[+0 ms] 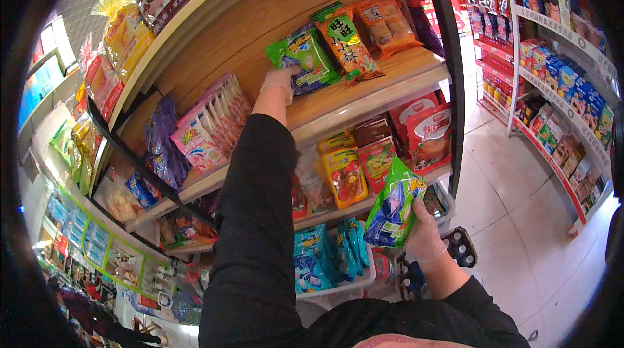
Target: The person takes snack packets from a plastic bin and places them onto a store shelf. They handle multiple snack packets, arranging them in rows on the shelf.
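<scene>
My left hand (281,83), in a thin transparent glove, reaches onto the upper wooden shelf (214,40). Its fingers grip the left end of a green snack bag (312,61) lying there. Just right of that bag are an orange-and-green bag of rice crackers (345,41) and an orange snack bag (387,23). My right hand (425,231), also gloved, holds a second green bag with a blue pattern (395,209) by its right edge. This one is tilted, in front of the lower shelf, and both bags look alike.
Pink packets (209,128) and purple bags (167,145) fill the left of the shelf. Below stand yellow (345,175) and red pouches (429,136). Under them is a white bin (336,289) with teal bags (312,257). A black upright (453,79) bounds the right side, near another stocked rack (560,89).
</scene>
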Available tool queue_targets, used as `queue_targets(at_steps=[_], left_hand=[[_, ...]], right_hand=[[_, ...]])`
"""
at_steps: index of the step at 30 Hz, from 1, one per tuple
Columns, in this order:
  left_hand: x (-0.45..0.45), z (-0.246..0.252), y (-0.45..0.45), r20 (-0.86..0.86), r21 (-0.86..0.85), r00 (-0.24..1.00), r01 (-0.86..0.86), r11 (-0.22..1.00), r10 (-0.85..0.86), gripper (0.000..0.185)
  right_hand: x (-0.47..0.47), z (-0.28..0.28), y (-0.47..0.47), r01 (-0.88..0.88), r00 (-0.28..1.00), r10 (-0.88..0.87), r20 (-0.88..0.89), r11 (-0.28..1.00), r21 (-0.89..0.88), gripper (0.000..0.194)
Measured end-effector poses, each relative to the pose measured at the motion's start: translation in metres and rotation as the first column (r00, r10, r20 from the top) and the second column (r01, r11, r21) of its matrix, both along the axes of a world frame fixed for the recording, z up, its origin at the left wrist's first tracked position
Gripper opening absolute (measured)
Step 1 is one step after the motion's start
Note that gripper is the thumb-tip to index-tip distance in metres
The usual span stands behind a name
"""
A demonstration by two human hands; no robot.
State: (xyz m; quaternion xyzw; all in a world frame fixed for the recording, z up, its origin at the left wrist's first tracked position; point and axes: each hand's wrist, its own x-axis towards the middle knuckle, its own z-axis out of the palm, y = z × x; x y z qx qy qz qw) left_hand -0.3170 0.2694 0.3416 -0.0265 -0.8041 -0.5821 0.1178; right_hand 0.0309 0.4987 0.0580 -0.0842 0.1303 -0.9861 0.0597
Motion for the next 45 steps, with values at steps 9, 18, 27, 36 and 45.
queue_targets(at_steps=[9,18,27,36,45], left_hand=[[-0.016,-0.015,-0.005,-0.250,-0.406,0.947,-0.292,0.866,0.202,0.050],[0.059,0.011,0.032,-0.280,-0.835,0.958,-0.276,0.477,0.064,0.061],[0.032,-0.004,0.042,-0.090,-0.909,0.989,-0.034,0.415,-0.115,0.061],[0.020,-0.004,0.079,-0.145,-0.919,0.982,-0.178,0.353,0.118,0.050],[-0.053,-0.030,0.032,-0.091,-0.970,0.996,-0.090,0.226,0.005,0.057]], right_hand=[[0.004,-0.002,-0.003,-0.032,0.999,0.032,0.017,0.999,-0.013,0.050],[0.009,0.002,-0.005,-0.043,0.999,0.043,0.019,0.999,0.019,0.052],[0.006,-0.008,-0.010,-0.072,0.995,0.074,0.067,0.997,-0.027,0.054],[-0.001,-0.011,-0.004,-0.075,0.994,0.078,0.072,0.996,-0.046,0.050],[0.013,-0.001,-0.011,-0.100,0.994,0.100,0.053,0.995,-0.009,0.047]])
